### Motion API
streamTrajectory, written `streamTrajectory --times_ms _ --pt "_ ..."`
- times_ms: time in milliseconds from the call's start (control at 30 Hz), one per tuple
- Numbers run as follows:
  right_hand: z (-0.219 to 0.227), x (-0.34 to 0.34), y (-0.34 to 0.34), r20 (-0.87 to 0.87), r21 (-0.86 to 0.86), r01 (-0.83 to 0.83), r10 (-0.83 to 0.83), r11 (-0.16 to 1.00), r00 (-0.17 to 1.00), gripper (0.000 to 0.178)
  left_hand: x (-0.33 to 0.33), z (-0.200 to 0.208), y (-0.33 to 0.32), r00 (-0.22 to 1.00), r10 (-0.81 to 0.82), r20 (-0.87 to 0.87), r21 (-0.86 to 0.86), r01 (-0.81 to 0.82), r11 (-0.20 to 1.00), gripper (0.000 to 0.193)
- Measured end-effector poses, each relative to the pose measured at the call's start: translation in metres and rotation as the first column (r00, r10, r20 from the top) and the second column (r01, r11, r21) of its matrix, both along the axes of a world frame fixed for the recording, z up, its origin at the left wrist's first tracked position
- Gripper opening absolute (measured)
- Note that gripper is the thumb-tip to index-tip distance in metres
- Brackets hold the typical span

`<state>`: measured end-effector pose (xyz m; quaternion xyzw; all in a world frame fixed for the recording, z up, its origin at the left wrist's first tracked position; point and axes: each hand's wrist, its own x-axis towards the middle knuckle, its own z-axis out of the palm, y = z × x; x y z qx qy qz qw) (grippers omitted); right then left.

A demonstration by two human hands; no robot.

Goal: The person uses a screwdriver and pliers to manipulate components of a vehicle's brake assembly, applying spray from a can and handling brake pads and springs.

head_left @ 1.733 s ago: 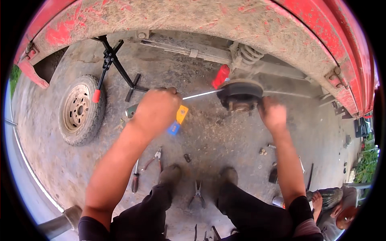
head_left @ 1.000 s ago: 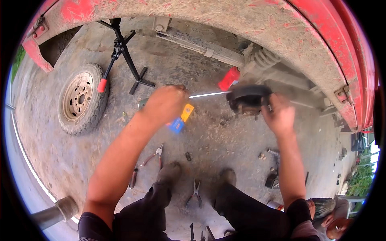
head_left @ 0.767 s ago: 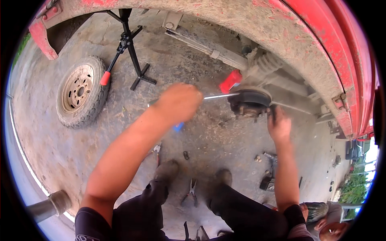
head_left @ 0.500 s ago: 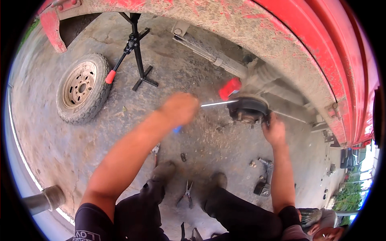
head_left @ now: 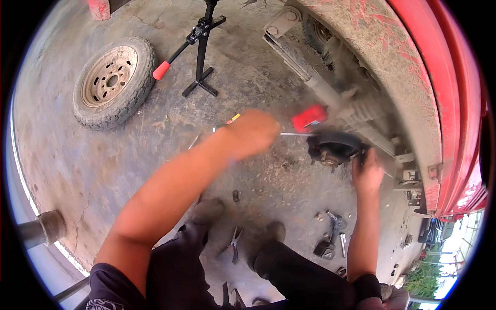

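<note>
My left hand (head_left: 253, 133) is fisted around a screwdriver handle, and the thin steel shank (head_left: 294, 134) runs right from my knuckles to the dark hub (head_left: 333, 147) that hangs under the red truck body (head_left: 444, 88). The hand is smeared with motion, so I cannot make out how each finger lies, only that it is wrapped tight on the tool. My right hand (head_left: 368, 173) sits against the near right edge of the hub, fingers pointing up and pressed to its rim; whether the thumb hooks behind I cannot tell. To do this well, I think I should keep the shank level and in line with the hub face, so the tip bites squarely and does not skate off toward my right fingers, which lie close to its path. I should brace the hub firmly with the right hand and drive from the shoulder, not the wrist. A red block (head_left: 309, 118) sits just beyond the shank, so there is little room on the far side. Pliers (head_left: 235, 243) lie on the concrete between my shoes, and small parts (head_left: 330, 243) lie near my right knee, within reach. The loose wheel (head_left: 112, 82) and the black stand (head_left: 201, 51) are well apart, far left.
</note>
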<state>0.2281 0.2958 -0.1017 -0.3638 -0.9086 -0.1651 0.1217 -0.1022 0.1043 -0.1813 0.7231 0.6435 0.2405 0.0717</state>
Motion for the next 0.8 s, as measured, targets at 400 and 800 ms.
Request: streamTrajectory --times_ms 400,800 --pt "0.021 -0.033 -0.016 -0.065 0.019 -0.180 0.181 0.983 0.981 0.043 0.000 0.005 -0.015 0.995 -0.030 0.093 0.176 0.014 0.984 0.009" --pt "0.021 -0.017 -0.023 0.078 0.020 -0.079 0.077 0.997 0.994 0.041 -0.002 0.015 -0.012 0.998 -0.058 0.007 0.093 0.057 0.994 0.007"
